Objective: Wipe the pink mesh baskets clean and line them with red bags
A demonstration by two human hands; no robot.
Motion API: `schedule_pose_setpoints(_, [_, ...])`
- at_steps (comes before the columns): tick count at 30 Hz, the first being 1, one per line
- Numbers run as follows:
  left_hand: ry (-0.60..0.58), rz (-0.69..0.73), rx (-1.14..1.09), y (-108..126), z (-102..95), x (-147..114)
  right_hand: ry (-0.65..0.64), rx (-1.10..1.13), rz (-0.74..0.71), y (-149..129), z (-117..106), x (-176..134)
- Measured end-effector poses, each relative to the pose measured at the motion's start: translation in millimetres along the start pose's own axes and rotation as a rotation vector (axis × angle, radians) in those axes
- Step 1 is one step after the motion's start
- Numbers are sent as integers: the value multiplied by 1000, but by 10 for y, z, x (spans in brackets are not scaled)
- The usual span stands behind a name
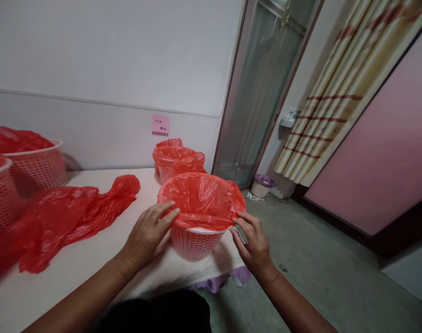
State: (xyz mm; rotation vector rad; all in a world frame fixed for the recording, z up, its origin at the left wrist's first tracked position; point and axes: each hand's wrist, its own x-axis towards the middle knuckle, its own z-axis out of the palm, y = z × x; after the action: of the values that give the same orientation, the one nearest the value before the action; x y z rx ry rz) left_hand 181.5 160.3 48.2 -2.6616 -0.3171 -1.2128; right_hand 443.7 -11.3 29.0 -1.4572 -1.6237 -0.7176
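A small pink-and-white perforated plastic basket (197, 244) stands upright near the right end of the white-covered table. Lining it is a red plastic bag (205, 196), its edge folded outward over the rim. At the rim's left front, my left hand (151, 233) grips the bag's edge between thumb and fingers. My right hand (255, 243) pinches the same bag at the right side, fingertips against the fold. A strip of the white rim shows below the bag at the front.
Behind stands another basket lined with a red bag (179, 157). Loose red bags (75, 208) lie on the table (127, 249) at left, beside larger baskets (40, 169). A pink note (160, 124) is on the wall. A small bin (261, 187) stands on the floor near a glass door.
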Motion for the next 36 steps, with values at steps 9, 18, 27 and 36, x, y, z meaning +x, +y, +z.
schedule_pose_setpoints(9, [50, 40, -126, 100, 124, 4, -31, -150, -50, -149, -167, 22])
schedule_pose_setpoints(18, [33, 43, -116, 119, 83, -8, -180, -95, -146, -305, -98, 215])
schedule_pose_setpoints(27, [95, 25, -107, 151, 153, -108, -63, -79, -157, -301, -20, 86])
schedule_pose_setpoints(36, [68, 20, -91, 304, -73, 68, -62, -84, -96, -319, 67, 23])
